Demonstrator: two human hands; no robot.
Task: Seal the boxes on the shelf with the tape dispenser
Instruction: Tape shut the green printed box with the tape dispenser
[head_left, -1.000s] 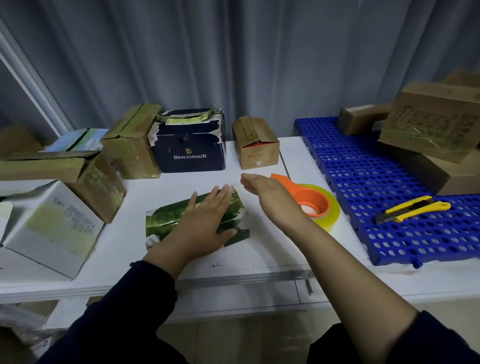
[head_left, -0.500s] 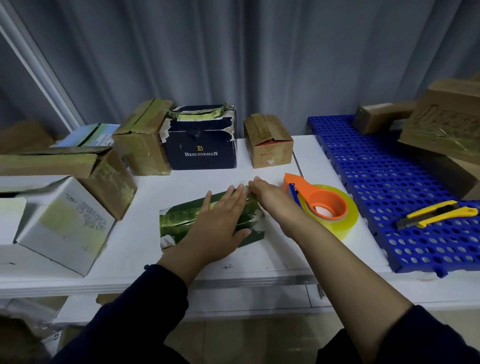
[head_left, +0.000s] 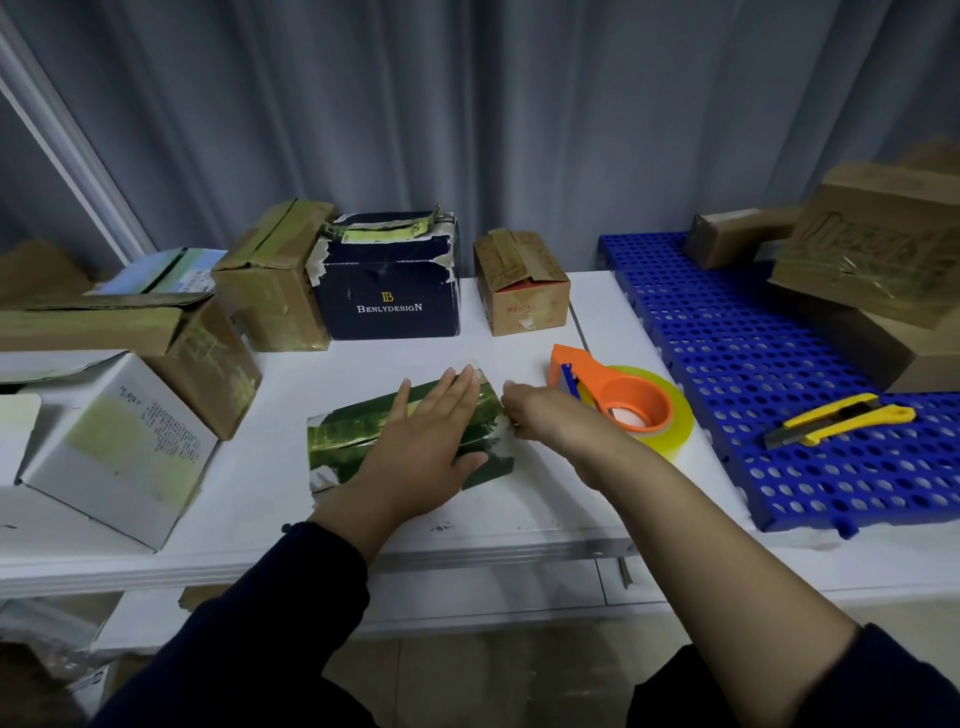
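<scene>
While left hand stays flat, fingers straight, pressing down on top of the green box mid-shelf near the front edge, right hand has moved. A second ago it hovered open between the box and the tape dispenser; now its fingers are bent down against the box's right end. Can't tell if they pinch a tape tail or just press it flat, too small to read. Dispenser sits in the same spot relative to the box, lying free just to its right, nobody holding it. My read: strip on this box is already laid, this is rubbing down the end, so this box is nearly sealed. Navy box and small brown box behind have ragged, lifted tops, probably next.
</scene>
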